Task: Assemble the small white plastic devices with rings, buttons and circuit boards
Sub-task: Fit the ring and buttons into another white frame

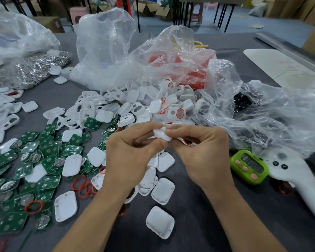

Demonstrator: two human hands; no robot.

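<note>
My left hand (133,151) and my right hand (202,153) meet at the middle of the table and together pinch one small white plastic device (161,134) between thumbs and fingertips. A bit of red ring (187,142) shows under my right fingers. Green circuit boards (35,166) with coin cells lie spread at the left. Loose red rings (83,187) lie below my left wrist. White back covers (160,221) lie below and between my hands. A heap of white front shells (135,104), some with red rings fitted, sits behind my hands.
Crumpled clear plastic bags (105,44) stand behind the heap and spill at the right. A bag of shiny metal parts (31,68) lies far left. A green timer (249,166) and a white handheld tool (296,177) rest on the grey table at the right.
</note>
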